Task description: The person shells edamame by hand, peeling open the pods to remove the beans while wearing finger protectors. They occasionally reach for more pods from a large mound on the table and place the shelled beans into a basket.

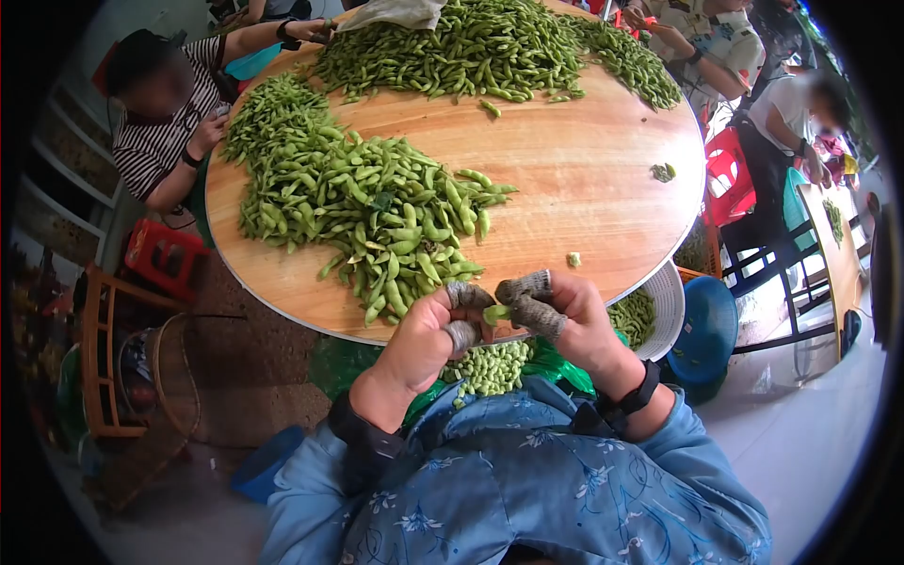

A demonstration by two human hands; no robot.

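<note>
A: How should we treat the small, plump green bean pod [498,314] well?

B: We believe the step in hand is to press the beans out. So we should pinch firmly behind a bean, near the seam, and push it toward the split end. If we squeeze too strongly, a bean could be crushed or could jump away.

A: And where does the pod lie, compared with our hands?

B: It is between them, at the fingertips of the right hand [569,316]. This hand pinches it between thumb and finger, which wear grey knitted finger covers [537,314]. The left hand [426,331] is just beside the pod's other side, its thumb and finger slightly apart. Whether it also grips the pod, we cannot tell.

A: Then we should keep both hands low, above the loose pile of pale green shelled beans [496,369]?

B: Yes, in our judgement. The pile lies below the hands, at our lap, with shiny green plastic sheeting [556,365] beside it, so beans can drop there directly.

A: What is farther out?

B: On the round, wood-grained table [584,212], a big heap of unshelled green pods [395,212] begins just beyond the left hand. At our right, below the table's edge, is a white perforated plastic basket [670,309] with more green inside.
</note>
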